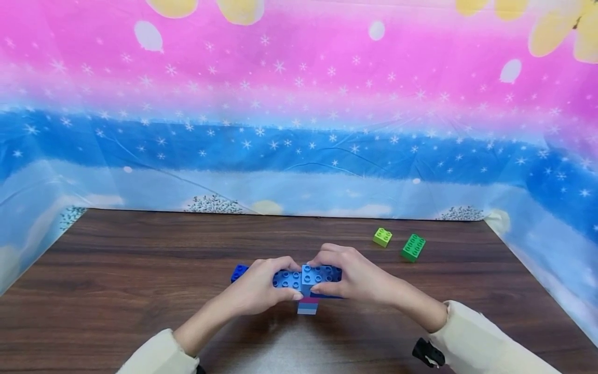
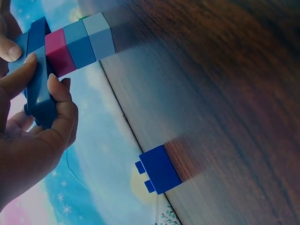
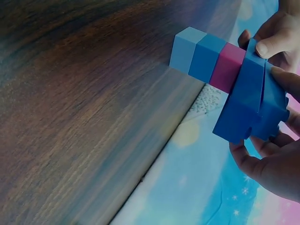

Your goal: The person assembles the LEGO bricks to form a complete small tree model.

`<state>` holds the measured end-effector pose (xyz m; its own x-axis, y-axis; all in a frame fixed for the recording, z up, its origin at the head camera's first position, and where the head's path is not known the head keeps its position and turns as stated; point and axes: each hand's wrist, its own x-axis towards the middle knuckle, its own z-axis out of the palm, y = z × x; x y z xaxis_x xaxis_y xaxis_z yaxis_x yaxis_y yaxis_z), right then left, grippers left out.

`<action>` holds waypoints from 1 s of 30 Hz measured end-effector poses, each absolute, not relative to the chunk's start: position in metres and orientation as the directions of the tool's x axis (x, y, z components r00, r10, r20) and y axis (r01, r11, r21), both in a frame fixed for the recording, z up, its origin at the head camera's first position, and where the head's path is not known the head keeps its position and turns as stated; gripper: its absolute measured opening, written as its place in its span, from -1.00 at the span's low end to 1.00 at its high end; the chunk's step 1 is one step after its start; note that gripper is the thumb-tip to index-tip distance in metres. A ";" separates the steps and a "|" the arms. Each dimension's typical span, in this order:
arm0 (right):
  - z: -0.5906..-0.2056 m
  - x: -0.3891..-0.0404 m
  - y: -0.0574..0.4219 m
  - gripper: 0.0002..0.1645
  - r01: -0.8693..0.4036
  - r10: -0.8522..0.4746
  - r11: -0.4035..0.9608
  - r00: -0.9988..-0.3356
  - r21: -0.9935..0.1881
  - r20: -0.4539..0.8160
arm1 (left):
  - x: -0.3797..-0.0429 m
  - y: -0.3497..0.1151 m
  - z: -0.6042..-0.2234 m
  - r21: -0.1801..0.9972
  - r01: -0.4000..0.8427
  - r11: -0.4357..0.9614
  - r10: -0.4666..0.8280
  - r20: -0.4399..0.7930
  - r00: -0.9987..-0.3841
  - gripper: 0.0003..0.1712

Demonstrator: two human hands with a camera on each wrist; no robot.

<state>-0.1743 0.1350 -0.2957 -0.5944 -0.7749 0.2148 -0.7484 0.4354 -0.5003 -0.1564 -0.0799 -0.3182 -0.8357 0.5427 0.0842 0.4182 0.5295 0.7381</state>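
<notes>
A small tower stands on the table: a light blue brick at the bottom, a blue brick over it, then a magenta brick. Long blue bricks lie across its top. My left hand grips the left one, thumb at the near side and fingers at the far side. With thumb and fingers, my right hand holds the upper right blue brick. It sits over another long blue brick, with a thin slanted gap between them in the right wrist view.
A dark blue brick stands on the table beyond my left hand. Toward the back right lie a lime brick and a longer green brick. A printed cloth hangs along the back edge of the wooden table.
</notes>
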 end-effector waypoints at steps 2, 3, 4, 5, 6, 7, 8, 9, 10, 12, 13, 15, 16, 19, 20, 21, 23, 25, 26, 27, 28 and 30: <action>-0.296 -0.175 0.135 -0.68 -0.742 -0.773 0.436 -0.599 -0.510 0.211 | -0.156 -0.080 -0.318 0.737 0.415 0.533 0.538 0.083 -0.839 -0.62; -0.296 -0.175 0.135 -0.67 -0.737 -0.771 0.437 -0.602 -0.516 0.208 | -0.156 -0.080 -0.318 0.737 0.414 0.535 0.536 0.083 -0.840 -0.62; -0.297 -0.175 0.135 -0.67 -0.732 -0.769 0.439 -0.606 -0.521 0.204 | -0.156 -0.080 -0.318 0.736 0.414 0.535 0.535 0.083 -0.841 -0.62; -0.297 -0.175 0.135 -0.67 -0.728 -0.766 0.441 -0.610 -0.525 0.203 | -0.155 -0.080 -0.318 0.736 0.414 0.535 0.535 0.084 -0.841 -0.62; -0.297 -0.175 0.135 -0.66 -0.724 -0.764 0.442 -0.613 -0.530 0.200 | -0.155 -0.080 -0.318 0.736 0.414 0.535 0.535 0.084 -0.841 -0.62; -0.298 -0.175 0.135 -0.66 -0.720 -0.762 0.443 -0.616 -0.534 0.198 | -0.155 -0.080 -0.318 0.736 0.415 0.535 0.535 0.084 -0.841 -0.62; -0.298 -0.175 0.135 -0.66 -0.717 -0.761 0.444 -0.619 -0.537 0.197 | -0.155 -0.080 -0.318 0.736 0.416 0.535 0.536 0.085 -0.840 -0.62; -0.298 -0.175 0.136 -0.65 -0.713 -0.758 0.447 -0.623 -0.540 0.195 | -0.155 -0.080 -0.318 0.735 0.417 0.534 0.537 0.086 -0.839 -0.62; -0.299 -0.175 0.136 -0.65 -0.711 -0.756 0.448 -0.625 -0.542 0.194 | -0.155 -0.080 -0.318 0.735 0.418 0.534 0.537 0.087 -0.839 -0.62; -0.299 -0.175 0.137 -0.65 -0.708 -0.753 0.451 -0.629 -0.544 0.194 | -0.155 -0.080 -0.318 0.734 0.422 0.533 0.539 0.090 -0.837 -0.62; -0.300 -0.174 0.137 -0.64 -0.706 -0.751 0.451 -0.631 -0.546 0.194 | -0.155 -0.080 -0.319 0.732 0.425 0.533 0.541 0.092 -0.836 -0.62; -0.300 -0.174 0.138 -0.63 -0.698 -0.748 0.452 -0.636 -0.555 0.191 | -0.155 -0.080 -0.319 0.727 0.431 0.535 0.543 0.095 -0.834 -0.62; -0.301 -0.174 0.139 -0.62 -0.692 -0.746 0.453 -0.639 -0.562 0.186 | -0.155 -0.080 -0.319 0.725 0.433 0.536 0.544 0.096 -0.834 -0.62; -0.301 -0.174 0.142 -0.58 -0.666 -0.738 0.460 -0.654 -0.587 0.164 | -0.156 -0.080 -0.319 0.718 0.440 0.539 0.547 0.099 -0.832 -0.62; -0.301 -0.174 0.143 -0.57 -0.658 -0.736 0.463 -0.659 -0.595 0.155 | -0.156 -0.080 -0.319 0.718 0.439 0.539 0.546 0.099 -0.832 -0.62; -0.302 -0.174 0.145 -0.56 -0.649 -0.734 0.465 -0.663 -0.602 0.148 | -0.156 -0.080 -0.319 0.719 0.439 0.539 0.546 0.098 -0.832 -0.62; -0.302 -0.174 0.147 -0.54 -0.633 -0.731 0.467 -0.669 -0.617 0.134 | -0.156 -0.080 -0.319 0.720 0.438 0.538 0.546 0.098 -0.832 -0.62; -0.302 -0.174 0.150 -0.54 -0.610 -0.725 0.467 -0.679 -0.640 0.118 | -0.155 -0.079 -0.318 0.721 0.436 0.539 0.544 0.098 -0.834 -0.61; -0.302 -0.174 0.151 -0.54 -0.596 -0.720 0.469 -0.685 -0.652 0.109 | -0.155 -0.079 -0.318 0.723 0.434 0.538 0.543 0.097 -0.834 -0.61; -0.302 -0.174 0.153 -0.55 -0.581 -0.716 0.467 -0.691 -0.666 0.101 | -0.155 -0.079 -0.318 0.723 0.433 0.539 0.541 0.097 -0.835 -0.61; -0.302 -0.174 0.154 -0.55 -0.561 -0.711 0.466 -0.698 -0.684 0.087 | -0.155 -0.079 -0.318 0.722 0.432 0.540 0.540 0.097 -0.836 -0.61; -0.303 -0.174 0.157 -0.57 -0.527 -0.701 0.462 -0.710 -0.713 0.070 | -0.155 -0.079 -0.318 0.722 0.430 0.542 0.536 0.097 -0.838 -0.61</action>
